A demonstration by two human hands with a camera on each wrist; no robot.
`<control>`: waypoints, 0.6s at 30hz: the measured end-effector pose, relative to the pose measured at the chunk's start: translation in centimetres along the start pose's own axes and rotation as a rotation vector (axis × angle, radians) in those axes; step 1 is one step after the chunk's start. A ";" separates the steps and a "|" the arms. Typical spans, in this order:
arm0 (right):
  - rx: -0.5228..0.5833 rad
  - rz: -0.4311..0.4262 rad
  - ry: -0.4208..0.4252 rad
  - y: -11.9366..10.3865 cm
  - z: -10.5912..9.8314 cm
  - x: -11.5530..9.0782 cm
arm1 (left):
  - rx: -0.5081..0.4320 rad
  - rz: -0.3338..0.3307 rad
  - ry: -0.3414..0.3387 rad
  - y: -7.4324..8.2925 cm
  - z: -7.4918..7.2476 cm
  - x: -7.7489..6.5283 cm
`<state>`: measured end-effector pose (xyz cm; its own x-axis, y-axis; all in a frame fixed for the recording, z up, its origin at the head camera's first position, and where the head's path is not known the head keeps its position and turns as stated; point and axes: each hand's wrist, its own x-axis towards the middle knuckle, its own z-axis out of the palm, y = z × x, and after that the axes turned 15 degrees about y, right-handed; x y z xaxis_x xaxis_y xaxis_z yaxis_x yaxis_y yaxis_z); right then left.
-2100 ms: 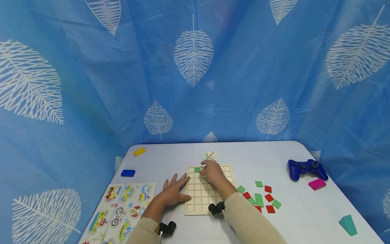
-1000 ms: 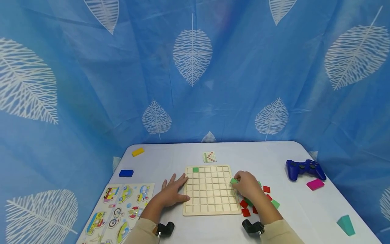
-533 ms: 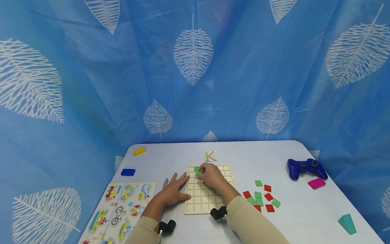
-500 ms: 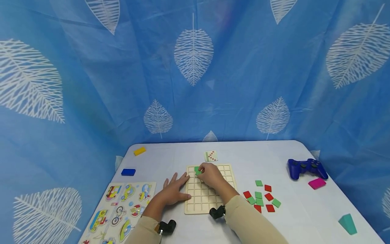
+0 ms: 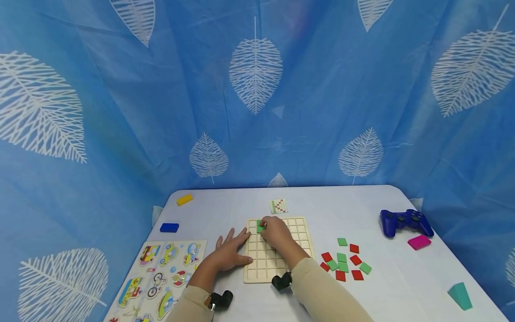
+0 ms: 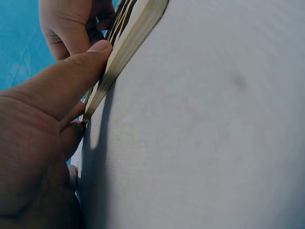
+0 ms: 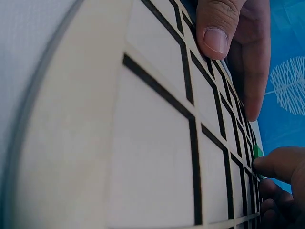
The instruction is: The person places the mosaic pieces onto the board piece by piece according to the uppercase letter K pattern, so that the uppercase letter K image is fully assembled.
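A wooden grid board (image 5: 277, 269) lies on the table in front of me in the head view. My left hand (image 5: 227, 256) spreads its fingers at the board's left edge, steadying it with thumb and fingertips. At the upper left cells my right hand (image 5: 276, 232) pinches a small green square tile (image 5: 259, 229), partly hidden by the fingers. Another green tile (image 5: 259, 222) sits in the cell just above. The right wrist view shows the right thumb (image 7: 279, 162) beside a bit of green tile (image 7: 258, 151). In the left wrist view, the left thumb (image 6: 100, 50) touches the board's rim.
Several loose tiles, green (image 5: 342, 257) and red (image 5: 357, 275), lie right of the board. A patterned card (image 5: 279, 206) is behind it. A picture puzzle board (image 5: 161, 277) lies left. Blue (image 5: 169, 227), yellow (image 5: 184, 199), pink (image 5: 419, 242) and teal (image 5: 460, 296) blocks and a game controller (image 5: 404, 222) sit around.
My right hand went right to the loose tiles, picked up a green one and brought it to the cell below the first green tile, where it now lies flatter. My left hand has stayed.
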<state>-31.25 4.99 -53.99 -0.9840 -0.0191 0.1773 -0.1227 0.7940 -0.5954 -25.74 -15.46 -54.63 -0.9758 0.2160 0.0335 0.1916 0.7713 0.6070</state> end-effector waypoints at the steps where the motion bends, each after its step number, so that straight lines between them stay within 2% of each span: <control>1: 0.008 0.001 0.000 0.0 0.0 -0.1 | 0.001 -0.002 0.000 0.0 0.0 0.0; 5: 0.068 0.009 -0.002 0.2 -1.1 -0.5 | 0.014 -0.007 -0.003 -0.1 0.0 0.1; 8: 0.120 0.034 0.003 1.3 -3.3 -0.9 | 0.011 -0.006 -0.009 0.0 0.1 0.1; 13: 0.103 0.074 0.018 5.8 -8.8 -1.7 | 0.000 0.004 -0.006 0.0 0.1 0.1; 18: -0.053 0.168 -0.003 11.1 -13.9 -2.6 | -0.005 -0.006 0.004 0.0 0.2 0.0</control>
<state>-28.22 22.25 -50.18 -0.9904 0.1151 0.0763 0.0507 0.8169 -0.5746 -25.74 -15.35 -54.84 -0.9775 0.2085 0.0332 0.1849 0.7695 0.6113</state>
